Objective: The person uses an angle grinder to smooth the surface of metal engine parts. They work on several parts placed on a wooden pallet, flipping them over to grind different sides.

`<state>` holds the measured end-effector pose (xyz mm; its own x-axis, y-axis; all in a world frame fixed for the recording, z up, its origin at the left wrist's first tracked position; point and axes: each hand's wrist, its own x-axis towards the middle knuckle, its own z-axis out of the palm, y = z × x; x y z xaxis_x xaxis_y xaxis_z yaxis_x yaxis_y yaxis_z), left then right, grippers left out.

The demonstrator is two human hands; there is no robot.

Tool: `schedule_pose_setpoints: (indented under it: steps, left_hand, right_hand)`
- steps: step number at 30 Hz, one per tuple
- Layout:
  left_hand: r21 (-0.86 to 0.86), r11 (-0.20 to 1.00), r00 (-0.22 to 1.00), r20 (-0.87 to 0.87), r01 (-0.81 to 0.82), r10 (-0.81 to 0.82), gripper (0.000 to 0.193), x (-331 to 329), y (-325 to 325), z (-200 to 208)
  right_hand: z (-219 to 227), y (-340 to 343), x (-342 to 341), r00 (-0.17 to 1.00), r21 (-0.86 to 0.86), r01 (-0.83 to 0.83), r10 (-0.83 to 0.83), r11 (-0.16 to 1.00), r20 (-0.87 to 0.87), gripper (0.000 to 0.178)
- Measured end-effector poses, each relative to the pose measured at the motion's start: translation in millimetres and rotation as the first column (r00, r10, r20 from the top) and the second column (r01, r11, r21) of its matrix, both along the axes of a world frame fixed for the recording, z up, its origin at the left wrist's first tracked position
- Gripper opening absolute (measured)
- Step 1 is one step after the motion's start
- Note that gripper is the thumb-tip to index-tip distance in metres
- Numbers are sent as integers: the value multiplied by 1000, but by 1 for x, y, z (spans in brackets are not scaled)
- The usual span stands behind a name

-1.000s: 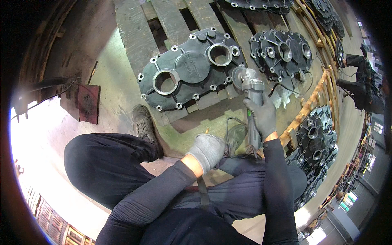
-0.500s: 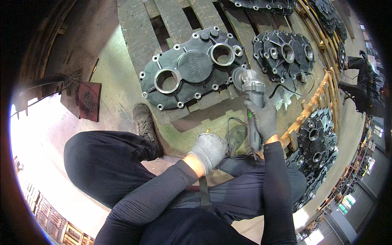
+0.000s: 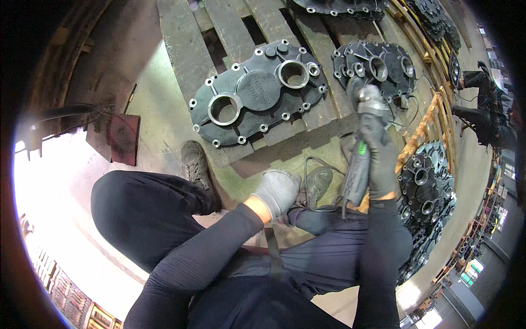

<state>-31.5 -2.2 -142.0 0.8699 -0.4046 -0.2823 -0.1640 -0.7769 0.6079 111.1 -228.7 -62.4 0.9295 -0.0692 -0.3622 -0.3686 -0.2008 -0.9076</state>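
My right hand (image 3: 382, 156), in a dark grey glove, is wrapped round the body of an angle grinder (image 3: 357, 171). The grinder's head points away from me, near a second dark metal cover (image 3: 392, 70); motion blurs its disc. Closed in a fist, my left hand (image 3: 278, 191) wears a light grey glove and rests above my lap; whatever its fingers hold is hidden. Beyond both hands a large black cast gearbox cover (image 3: 257, 90) lies flat, with two big machined bores and bolt holes round its rim. The grinder stands apart from this cover.
The covers lie on a wooden pallet (image 3: 189, 46). A black power cord (image 3: 323, 159) loops by my shoe (image 3: 320, 183). More covers (image 3: 422, 189) are stacked at my right. A reddish plate (image 3: 125, 140) lies left. Another person's legs (image 3: 479, 112) show far right.
My right hand has carried the grinder right, away from the large cover's edge. My left hand has shifted slightly; a small tan tip seen above its fist earlier no longer shows.
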Motion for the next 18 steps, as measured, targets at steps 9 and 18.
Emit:
schedule_pose_setpoints:
  steps: [9,18]
  left_hand:
    - [-2,982,929,324,-188,179,57,124,-37,-45]
    - [325,931,930,364,-166,38,56,184,-67,-109]
  right_hand:
    - [123,-41,20,951,283,239,-283,929,124,52]
    - [116,-100,12,965,421,242,-263,874,-10,51]
